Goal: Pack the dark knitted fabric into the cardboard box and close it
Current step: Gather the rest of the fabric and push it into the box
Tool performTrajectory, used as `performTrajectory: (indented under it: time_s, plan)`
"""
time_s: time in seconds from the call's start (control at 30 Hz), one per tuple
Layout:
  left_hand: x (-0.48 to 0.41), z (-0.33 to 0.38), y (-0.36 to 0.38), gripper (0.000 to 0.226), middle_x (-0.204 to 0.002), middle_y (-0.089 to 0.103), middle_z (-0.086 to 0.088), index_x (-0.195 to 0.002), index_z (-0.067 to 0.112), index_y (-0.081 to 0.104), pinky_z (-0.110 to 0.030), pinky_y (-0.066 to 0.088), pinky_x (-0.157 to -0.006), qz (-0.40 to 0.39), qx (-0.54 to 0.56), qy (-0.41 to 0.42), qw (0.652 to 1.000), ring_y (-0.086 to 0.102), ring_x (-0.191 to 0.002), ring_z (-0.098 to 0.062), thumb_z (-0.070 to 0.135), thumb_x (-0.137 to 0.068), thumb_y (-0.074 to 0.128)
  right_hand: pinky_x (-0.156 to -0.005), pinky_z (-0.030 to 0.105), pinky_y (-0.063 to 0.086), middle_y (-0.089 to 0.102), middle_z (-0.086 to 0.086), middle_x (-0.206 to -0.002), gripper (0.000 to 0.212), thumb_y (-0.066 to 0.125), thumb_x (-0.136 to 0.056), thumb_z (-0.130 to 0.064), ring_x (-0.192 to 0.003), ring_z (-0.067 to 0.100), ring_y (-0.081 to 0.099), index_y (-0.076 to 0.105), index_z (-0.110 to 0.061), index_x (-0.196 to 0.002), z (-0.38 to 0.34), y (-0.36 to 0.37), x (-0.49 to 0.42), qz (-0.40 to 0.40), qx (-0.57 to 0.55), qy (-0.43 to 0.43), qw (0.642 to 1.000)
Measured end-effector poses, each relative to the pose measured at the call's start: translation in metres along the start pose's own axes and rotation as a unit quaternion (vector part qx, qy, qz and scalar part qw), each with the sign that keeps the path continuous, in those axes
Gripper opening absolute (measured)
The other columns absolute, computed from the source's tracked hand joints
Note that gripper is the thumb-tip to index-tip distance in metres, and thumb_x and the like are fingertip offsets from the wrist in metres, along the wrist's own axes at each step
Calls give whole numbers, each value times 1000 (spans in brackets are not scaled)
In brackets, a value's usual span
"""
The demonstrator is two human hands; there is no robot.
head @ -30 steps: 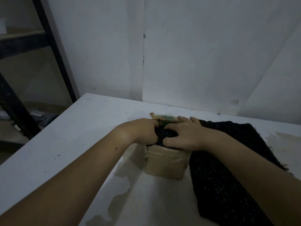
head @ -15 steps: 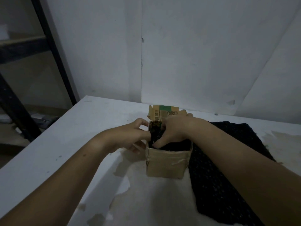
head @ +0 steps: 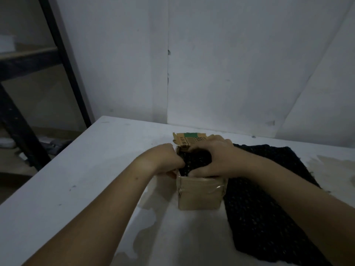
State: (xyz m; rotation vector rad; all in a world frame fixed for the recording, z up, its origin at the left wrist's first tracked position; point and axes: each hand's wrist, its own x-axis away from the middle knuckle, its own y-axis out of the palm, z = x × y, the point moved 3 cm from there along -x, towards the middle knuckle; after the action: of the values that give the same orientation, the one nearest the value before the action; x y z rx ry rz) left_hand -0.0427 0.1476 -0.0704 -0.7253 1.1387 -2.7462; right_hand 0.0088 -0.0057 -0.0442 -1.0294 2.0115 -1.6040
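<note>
In the middle of the white surface (head: 86, 169), the cardboard box (head: 199, 194) is standing with its top open and its far flap (head: 190, 140) sticking up. A bunch of the dark knitted fabric (head: 196, 162) is filling the mouth, while the rest is lying flat on the surface just right of the box, touching its wall. The fabric is looking soft, light and springy, so it is probably best gathered in handfuls and pushed down, not lifted by an edge. The right hand (head: 217, 156) is arching over the bunch, fingers and thumb curling round it. The left hand (head: 165, 158) is bending at the wrist beside the left rim, fingers tucking down into the fabric; whether they are gripping or only pressing, I cannot tell.
</note>
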Motion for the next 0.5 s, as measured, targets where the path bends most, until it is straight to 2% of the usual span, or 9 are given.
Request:
performTrajectory:
  time_s: [0.07, 0.1, 0.17, 0.23, 0.3, 0.33, 0.4, 0.47, 0.5]
  plan:
    - [0, 13, -5, 11, -77, 73, -7, -94, 6, 62, -18, 44, -41, -31, -50, -30, 998, 70, -52, -14, 16, -91, 58, -106, 41, 30, 48, -8, -134, 79, 66, -61, -78, -127, 20, 33, 46, -53, -132, 18, -8, 1, -14, 48, 8, 999]
    - [1, 20, -6, 13, -77, 71, -8, -99, 4, 61, -17, 47, -41, -51, -73, -45, 995, 71, -54, -14, 15, -94, 56, -106, 45, 33, 50, -7, -132, 86, 62, -53, -84, -126, 24, 34, 44, -56, -132, 28, -11, -1, -30, 88, 35, 995]
    - [-2, 30, -6, 17, -85, 72, -9, -106, 4, 61, -21, 56, -61, -86, -133, -63, 985, 73, -64, -14, 15, -98, 52, -104, 50, 35, 50, -3, -131, 100, 56, -41, -91, -125, 29, 34, 41, -58, -134, 39, -12, -6, -79, 149, 87, 982]
    - [-5, 37, -4, 20, -94, 73, -8, -102, 3, 65, -26, 55, -71, -101, -218, -62, 969, 63, -62, -16, 16, -98, 50, -104, 47, 33, 51, -1, -133, 101, 57, -45, -91, -124, 31, 37, 43, -51, -137, 38, -9, -12, -123, 181, 103, 970]
    - [-6, 39, -3, 25, -111, 73, -9, -112, 2, 66, -28, 50, -78, -88, -275, -47, 956, 58, -74, -18, 16, -97, 50, -103, 42, 32, 53, 0, -135, 93, 64, -59, -82, -124, 29, 42, 45, -43, -140, 31, -8, -16, -143, 201, 95, 965]
    - [-5, 40, -2, 27, -113, 72, -9, -116, 3, 64, -28, 50, -80, -82, -278, -40, 956, 58, -74, -18, 16, -97, 50, -103, 42, 32, 54, -1, -136, 90, 67, -63, -78, -124, 28, 45, 45, -39, -142, 26, -9, -16, -146, 204, 92, 964]
    - [-5, 36, -3, 27, -99, 74, -8, -118, 6, 61, -27, 55, -77, -74, -237, -32, 968, 58, -59, -14, 14, -96, 49, -103, 40, 37, 55, -3, -137, 87, 70, -69, -70, -123, 24, 49, 45, -33, -143, 21, -12, -14, -158, 196, 90, 964]
    - [-6, 27, -5, 23, -78, 73, -5, -112, 9, 61, -23, 56, -58, -56, -165, -33, 984, 61, -46, -10, 15, -91, 55, -102, 37, 43, 55, -4, -137, 83, 73, -71, -63, -120, 20, 53, 48, -28, -142, 20, -16, -12, -188, 174, 87, 963]
    - [-7, 22, -7, 20, -76, 74, -4, -105, 8, 63, -22, 54, -55, -44, -133, -25, 990, 67, -50, -11, 18, -87, 59, -102, 37, 44, 55, -5, -138, 83, 74, -71, -62, -120, 19, 53, 48, -27, -142, 20, -17, -11, -202, 167, 89, 961]
